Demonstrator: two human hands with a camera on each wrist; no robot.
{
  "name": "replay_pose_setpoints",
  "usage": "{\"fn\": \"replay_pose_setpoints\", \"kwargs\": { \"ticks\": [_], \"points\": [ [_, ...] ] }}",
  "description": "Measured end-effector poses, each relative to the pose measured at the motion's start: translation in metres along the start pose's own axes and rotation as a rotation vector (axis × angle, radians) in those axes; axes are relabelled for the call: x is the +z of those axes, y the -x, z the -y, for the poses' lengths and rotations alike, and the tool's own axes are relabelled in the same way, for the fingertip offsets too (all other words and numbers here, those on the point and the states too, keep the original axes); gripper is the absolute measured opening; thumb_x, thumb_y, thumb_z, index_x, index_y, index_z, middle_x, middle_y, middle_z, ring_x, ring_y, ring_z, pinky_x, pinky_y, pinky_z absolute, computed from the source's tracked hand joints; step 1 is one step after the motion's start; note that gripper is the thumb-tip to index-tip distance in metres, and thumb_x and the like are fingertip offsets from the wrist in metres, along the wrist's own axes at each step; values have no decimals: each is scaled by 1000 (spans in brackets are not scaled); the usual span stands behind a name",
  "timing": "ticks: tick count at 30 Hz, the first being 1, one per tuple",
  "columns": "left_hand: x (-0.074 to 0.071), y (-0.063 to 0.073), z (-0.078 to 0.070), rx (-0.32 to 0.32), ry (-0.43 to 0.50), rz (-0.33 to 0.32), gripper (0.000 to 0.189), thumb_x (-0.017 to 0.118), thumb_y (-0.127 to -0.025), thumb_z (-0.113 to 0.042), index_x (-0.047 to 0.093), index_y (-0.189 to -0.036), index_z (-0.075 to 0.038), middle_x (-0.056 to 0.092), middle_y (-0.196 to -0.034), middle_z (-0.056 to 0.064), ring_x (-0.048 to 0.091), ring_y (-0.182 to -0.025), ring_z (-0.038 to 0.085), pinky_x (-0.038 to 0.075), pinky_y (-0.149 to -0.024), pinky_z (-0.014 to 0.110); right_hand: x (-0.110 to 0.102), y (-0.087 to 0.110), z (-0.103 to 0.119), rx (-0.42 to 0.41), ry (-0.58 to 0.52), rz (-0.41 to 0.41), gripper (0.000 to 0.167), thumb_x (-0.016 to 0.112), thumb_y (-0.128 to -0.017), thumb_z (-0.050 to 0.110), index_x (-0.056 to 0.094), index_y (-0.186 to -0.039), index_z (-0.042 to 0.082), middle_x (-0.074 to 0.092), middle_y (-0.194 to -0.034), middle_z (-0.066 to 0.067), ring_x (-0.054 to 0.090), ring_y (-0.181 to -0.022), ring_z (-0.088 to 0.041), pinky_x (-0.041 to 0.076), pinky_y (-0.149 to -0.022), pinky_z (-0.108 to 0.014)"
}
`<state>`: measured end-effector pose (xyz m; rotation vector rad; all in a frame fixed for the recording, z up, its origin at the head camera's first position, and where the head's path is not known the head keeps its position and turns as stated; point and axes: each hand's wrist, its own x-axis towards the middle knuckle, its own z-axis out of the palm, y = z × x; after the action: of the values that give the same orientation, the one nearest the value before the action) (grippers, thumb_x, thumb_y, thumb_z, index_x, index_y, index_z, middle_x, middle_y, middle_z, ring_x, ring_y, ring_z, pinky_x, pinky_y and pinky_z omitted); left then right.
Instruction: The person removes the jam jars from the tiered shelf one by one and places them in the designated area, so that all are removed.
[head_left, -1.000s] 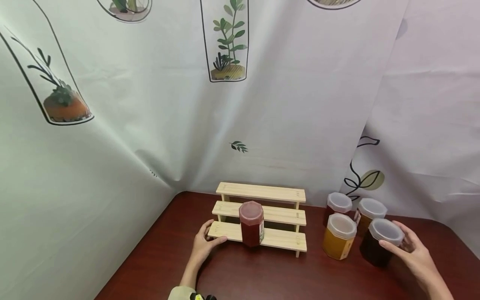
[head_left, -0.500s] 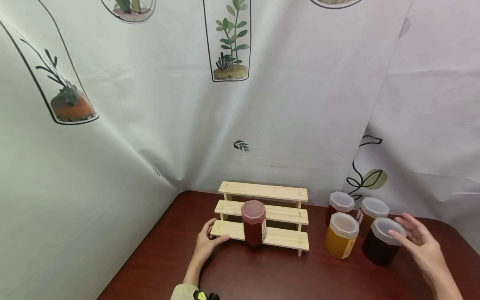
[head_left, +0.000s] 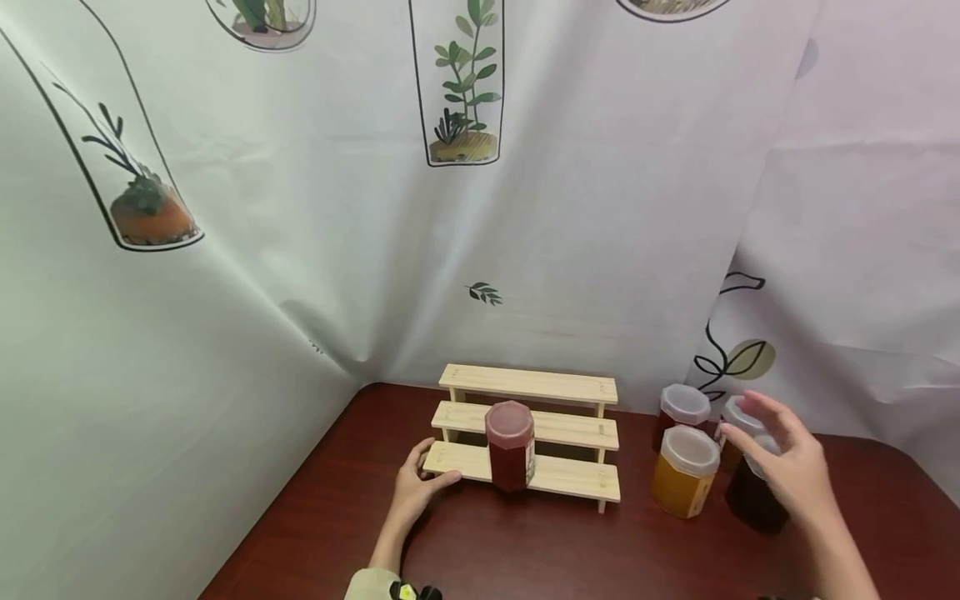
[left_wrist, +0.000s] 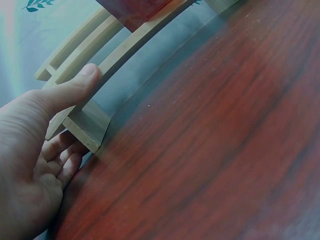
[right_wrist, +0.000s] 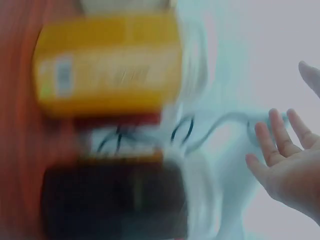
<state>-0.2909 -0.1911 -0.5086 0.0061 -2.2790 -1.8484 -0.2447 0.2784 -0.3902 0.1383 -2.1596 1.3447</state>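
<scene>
My left hand (head_left: 411, 492) grips the left end of the lowest step of a three-tier wooden display stand (head_left: 577, 477). In the left wrist view its thumb (left_wrist: 80, 86) lies on the board and the other fingers curl beneath. A jar with dark red contents (head_left: 510, 454) stands on that lowest step. My right hand (head_left: 791, 467) is raised with nothing in it, fingers spread, over a dark jar (head_left: 750, 498) that it partly covers. Just left of it is a yellow jar (head_left: 681, 483), blurred in the right wrist view.
Behind those two stand another red jar (head_left: 684, 406) and an amber jar (head_left: 731, 412), partly hidden; both have translucent lids. The dark red-brown wooden table (head_left: 585, 554) meets a printed cloth backdrop (head_left: 600, 250) at the rear and sides.
My right hand has let go of the dark jar, lifted, and moved left above it. The left hand stays on the stand, and the red jar on the step has not moved.
</scene>
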Motion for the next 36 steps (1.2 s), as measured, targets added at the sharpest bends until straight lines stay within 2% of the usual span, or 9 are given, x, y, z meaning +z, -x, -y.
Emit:
{"fn": "replay_pose_setpoints", "kwargs": {
  "ticks": [4, 6, 11, 15, 19, 22, 27, 31, 36],
  "points": [
    [1, -2, 1, -4, 6, 1, 83, 83, -77, -13, 39, -146, -1, 62, -127, 20, 58, -89, 7, 46, -75, 19, 25, -3, 19, -66, -14, 134, 57, 71, -88, 10, 47, -140, 7, 52, -113, 35, 46, -107, 21, 34, -86, 0],
    [2, -2, 2, -4, 13, 5, 83, 83, -77, -13, 38, -146, -1, 62, -127, 20, 58, -90, 8, 47, -75, 19, 40, -3, 27, -98, -21, 171, 55, 72, -88, 10, 48, -138, 4, 52, -114, 33, 47, -106, 20, 35, -87, 0],
    [4, -1, 6, -13, 18, 5, 83, 83, -77, -11, 38, -146, 0, 62, -128, 20, 58, -90, 9, 47, -75, 19, 80, 5, 39, -99, -94, 247, 53, 73, -87, 10, 51, -135, 0, 54, -114, 30, 50, -106, 18, 39, -90, -3],
    [4, 2, 7, -16, -3, -4, 83, 83, -76, -13, 39, -145, 0, 62, -128, 20, 57, -90, 9, 45, -76, 20, 112, 17, 42, -64, -161, 304, 53, 73, -86, 10, 52, -134, 1, 62, -121, 7, 54, -108, 10, 45, -91, -12],
    [3, 4, 5, -12, 1, -3, 83, 83, -76, -14, 40, -145, 0, 62, -127, 19, 57, -91, 10, 45, -76, 20, 142, 25, 47, -51, -181, 354, 54, 76, -84, 13, 54, -133, 7, 62, -126, -12, 58, -115, -10, 50, -95, -29],
    [2, 6, 4, -11, 13, -1, 83, 83, -76, -13, 39, -145, 0, 62, -127, 20, 58, -92, 10, 46, -76, 20, 162, 29, 51, -20, -207, 398, 58, 77, -83, 15, 52, -135, 10, 60, -131, -14, 55, -122, -27, 49, -98, -41],
    [0, 6, 3, -10, 20, -5, 83, 83, -76, -13, 39, -145, 0, 62, -127, 20, 58, -91, 10, 46, -76, 20, 190, 35, 56, 83, -298, 488, 72, 78, -83, 15, 43, -145, 12, 50, -144, -16, 48, -132, -38, 45, -103, -50],
    [0, 5, 3, -10, 27, -7, 83, 83, -76, -12, 39, -145, 1, 63, -126, 20, 58, -89, 9, 46, -75, 20, 206, 38, 58, 100, -349, 525, 80, 79, -81, 14, 37, -149, 14, 48, -147, -20, 50, -130, -41, 48, -100, -47],
    [0, 4, -4, 1, 9, -7, 83, 83, -76, -13, 40, -145, 1, 63, -126, 20, 57, -90, 9, 46, -76, 20, 215, 37, 63, 88, -352, 503, 85, 82, -78, 12, 36, -149, 15, 54, -139, -18, 53, -129, -37, 45, -102, -47]
  ]
}}
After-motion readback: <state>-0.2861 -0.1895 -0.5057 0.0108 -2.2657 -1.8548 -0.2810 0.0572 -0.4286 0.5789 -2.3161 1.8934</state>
